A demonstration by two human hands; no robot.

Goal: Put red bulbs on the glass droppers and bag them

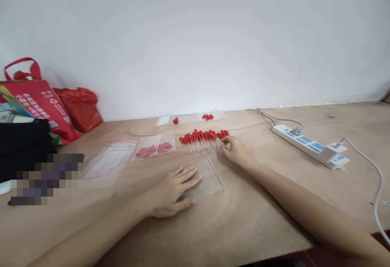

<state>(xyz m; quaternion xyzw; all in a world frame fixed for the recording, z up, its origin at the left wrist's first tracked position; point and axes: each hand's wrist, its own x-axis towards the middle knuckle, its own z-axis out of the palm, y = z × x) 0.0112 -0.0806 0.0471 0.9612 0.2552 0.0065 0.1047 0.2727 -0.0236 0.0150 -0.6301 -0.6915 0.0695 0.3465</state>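
Note:
My left hand (175, 192) lies flat with its fingers spread, over the left part of a clear zip bag (209, 177) on the wooden table. Beyond the bag is a row of clear droppers with red bulbs (198, 141), bulbs pointing away from me. At the right end of this row, my right hand (234, 150) has its fingers closed around the clear stems of some droppers. To the left, a zip bag with red-bulbed pieces (154, 146) lies flat, and beside it a stack of clear zip bags (111, 161).
By the wall lie bags with small red bulbs (208, 117). A white power strip (307, 143) with plugs and grey cables sits at the right. At the left stand a red shopping bag (39, 104), a red plastic bag (81, 108) and a black cloth (26, 149).

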